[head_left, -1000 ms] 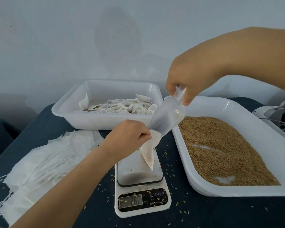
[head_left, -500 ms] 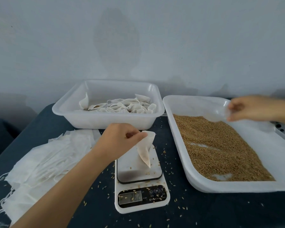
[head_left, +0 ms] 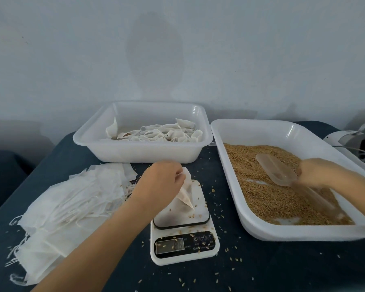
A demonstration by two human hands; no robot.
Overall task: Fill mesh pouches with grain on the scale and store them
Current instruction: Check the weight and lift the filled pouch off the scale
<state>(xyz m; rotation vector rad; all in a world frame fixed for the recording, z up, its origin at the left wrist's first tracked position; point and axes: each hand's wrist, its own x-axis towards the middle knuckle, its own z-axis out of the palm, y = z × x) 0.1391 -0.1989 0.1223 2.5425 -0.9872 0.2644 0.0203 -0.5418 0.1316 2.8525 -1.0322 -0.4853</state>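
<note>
at 6 o'clock, scale [head_left: 182, 230], loose grains on top. left hand [head_left: 160, 182] pinching mesh pouch [head_left: 185, 191] over platform, partly filled. at 3, right hand [head_left: 316, 173] gripping scoop [head_left: 275, 170] in grain tray [head_left: 261, 131]. at 12, bin [head_left: 139, 153] of stored pouches; filling unfinished.

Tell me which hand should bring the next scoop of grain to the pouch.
Right. The right hand already grips the clear scoop lying in the grain tray. The left hand is busy pinching the pouch over the scale.
</note>
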